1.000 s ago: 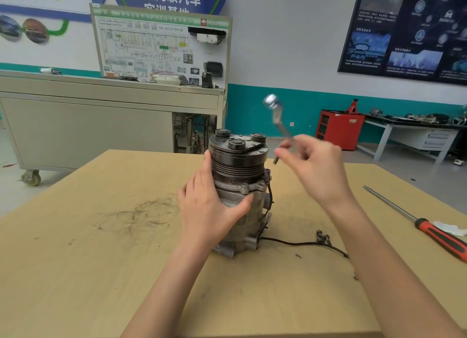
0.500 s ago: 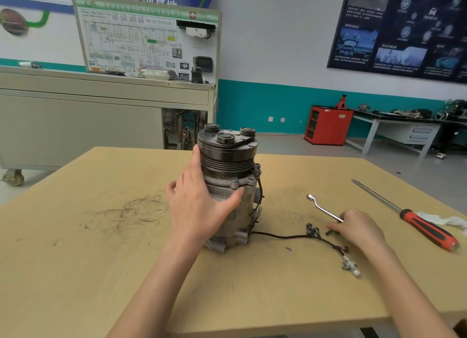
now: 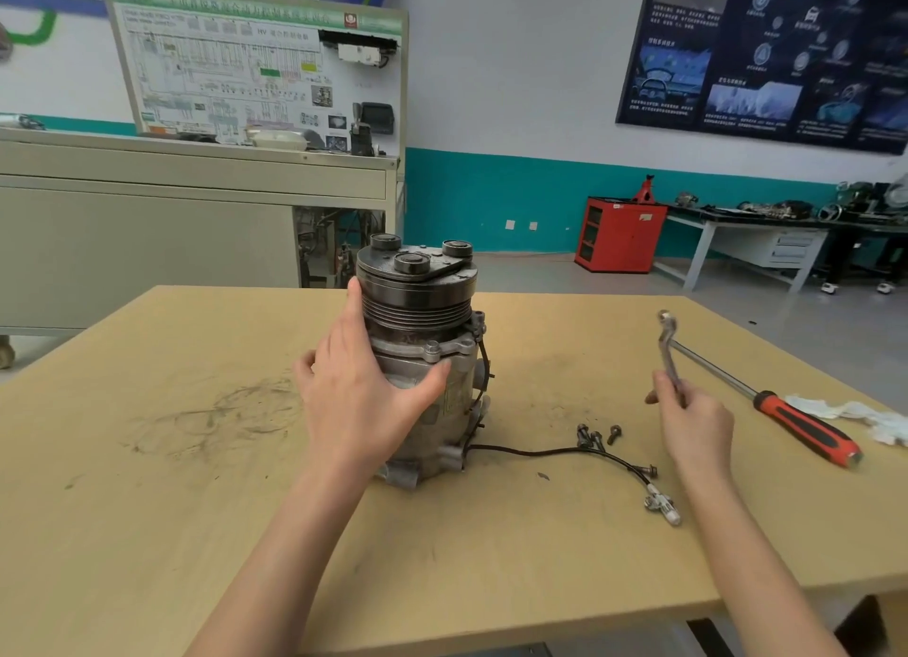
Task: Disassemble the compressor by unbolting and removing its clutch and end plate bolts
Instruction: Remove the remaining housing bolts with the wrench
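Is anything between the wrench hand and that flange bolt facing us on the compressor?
Nothing visible blocks the right hand and wrench from the flange bolt. The left hand, holding the compressor, has its thumb just below that bolt; a black wire hangs nearby.

One compressor (image 3: 417, 293), one wrench (image 3: 667, 347), one screwdriver (image 3: 806, 425)

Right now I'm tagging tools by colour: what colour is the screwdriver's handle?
Red with black inlay; the screwdriver handle shows best in the head view.
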Demonstrator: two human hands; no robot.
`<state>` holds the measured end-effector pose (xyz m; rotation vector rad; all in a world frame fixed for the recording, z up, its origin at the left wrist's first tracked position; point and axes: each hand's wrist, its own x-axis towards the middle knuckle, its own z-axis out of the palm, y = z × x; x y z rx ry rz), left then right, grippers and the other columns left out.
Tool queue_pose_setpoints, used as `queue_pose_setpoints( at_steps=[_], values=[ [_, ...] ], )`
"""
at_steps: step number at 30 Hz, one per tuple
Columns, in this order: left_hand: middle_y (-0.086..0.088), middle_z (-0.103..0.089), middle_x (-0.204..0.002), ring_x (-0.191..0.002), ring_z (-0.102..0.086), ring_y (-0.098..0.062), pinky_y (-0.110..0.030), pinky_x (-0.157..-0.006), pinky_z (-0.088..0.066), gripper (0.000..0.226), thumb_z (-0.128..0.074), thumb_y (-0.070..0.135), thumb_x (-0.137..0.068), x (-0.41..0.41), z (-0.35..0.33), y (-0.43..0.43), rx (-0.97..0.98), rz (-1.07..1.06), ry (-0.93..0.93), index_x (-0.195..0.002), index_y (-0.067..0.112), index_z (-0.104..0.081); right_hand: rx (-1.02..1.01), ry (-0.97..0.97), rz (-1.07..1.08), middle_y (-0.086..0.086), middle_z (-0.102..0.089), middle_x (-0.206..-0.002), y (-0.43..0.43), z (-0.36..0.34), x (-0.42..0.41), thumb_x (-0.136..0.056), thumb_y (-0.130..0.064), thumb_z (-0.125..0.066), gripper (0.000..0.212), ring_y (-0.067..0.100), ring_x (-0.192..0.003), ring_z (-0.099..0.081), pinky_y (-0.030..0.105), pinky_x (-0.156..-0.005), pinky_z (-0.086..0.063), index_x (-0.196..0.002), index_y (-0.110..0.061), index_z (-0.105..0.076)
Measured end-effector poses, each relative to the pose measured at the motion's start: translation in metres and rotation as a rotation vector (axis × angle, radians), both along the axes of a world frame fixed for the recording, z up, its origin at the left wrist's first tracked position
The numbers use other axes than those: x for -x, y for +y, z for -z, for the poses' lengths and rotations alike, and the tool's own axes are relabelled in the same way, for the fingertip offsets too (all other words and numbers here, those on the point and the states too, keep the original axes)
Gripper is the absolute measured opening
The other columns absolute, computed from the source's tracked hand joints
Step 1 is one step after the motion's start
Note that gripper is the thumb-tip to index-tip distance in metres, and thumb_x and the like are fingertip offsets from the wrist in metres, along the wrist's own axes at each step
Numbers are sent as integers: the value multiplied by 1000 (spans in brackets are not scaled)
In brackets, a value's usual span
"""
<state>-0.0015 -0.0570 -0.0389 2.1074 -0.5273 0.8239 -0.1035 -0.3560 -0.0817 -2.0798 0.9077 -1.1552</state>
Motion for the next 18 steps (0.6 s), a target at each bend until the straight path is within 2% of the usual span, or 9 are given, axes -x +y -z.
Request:
queue_pose_setpoints(
  at_steps=[4,6,7,10,12,13,14,16,18],
  values=[
    [2,-50,-141,-129,-46,-17,-41,-102,-26,109,-59,69,-67,3,-2,0,5,7,10,-154,17,-17,-176,-375,-59,0,-38,-50,18,-13,14,-100,-34,-44,37,13,-45,-36,28,-48,-31,-76,-14,-64],
    [3,-46,-145,-132,-43,-16,-40,-103,-25,111,-60,74,-69,4,-2,2,-6,27,19,-155,19,-14,-213,-559,-140,-6,-49,-49,35,-25,21,-100,-36,-39,39,4,-46,-45,24,-47,-41,-74,-20,-63],
    [4,-44,-147,-133,-42,-15,-39,-104,-24,114,-58,78,-67,4,-3,5,-6,42,32,-155,21,-12,-188,-612,-183,-10,-57,-54,47,-32,24,-99,-40,-37,39,1,-52,-52,17,-52,-44,-75,-23,-63],
    [11,-38,-151,-135,-37,-9,-38,-107,-21,124,-51,87,-54,-2,-7,18,23,123,118,-154,31,-4,-19,-630,-311,-18,-65,-75,89,-49,25,-95,-48,-31,42,-6,-74,-61,3,-71,-42,-79,-30,-65],
    [15,-30,-155,-139,-31,-8,-42,-114,-22,128,-57,88,-48,-14,-13,30,32,219,207,-153,37,-1,2,-628,-362,-15,-55,-53,119,-55,21,-95,-50,-31,46,-3,-56,-54,2,-60,-37,-72,-30,-66],
    [15,-25,-157,-142,-28,-9,-44,-116,-23,130,-63,86,-48,-22,-18,36,42,288,270,-152,38,-2,-62,-632,-394,-6,-48,-43,131,-56,16,-94,-50,-33,48,2,-46,-45,5,-51,-34,-64,-30,-66],
    [14,-20,-159,-144,-24,-9,-41,-116,-23,132,-71,82,-49,-31,-23,41,53,369,343,-153,37,-2,-168,-634,-449,3,-49,-44,142,-57,9,-94,-49,-35,54,4,-43,-40,9,-48,-34,-55,-26,-64],
    [10,-16,-160,-144,-19,-8,-29,-114,-23,132,-80,62,-52,-45,-36,46,24,533,480,-155,32,-4,-447,-592,-656,7,-52,-45,161,-60,-6,-98,-38,-39,60,10,-41,-41,21,-49,-37,-46,-19,-60],
    [7,-24,-159,-144,-24,-9,-31,-116,-23,123,-85,45,-59,-54,-44,45,-28,678,567,-154,29,-10,-645,-496,-861,7,-47,-41,172,-62,-22,-101,-32,-36,64,17,-39,-37,25,-44,-34,-41,-16,-53]
  ],
)
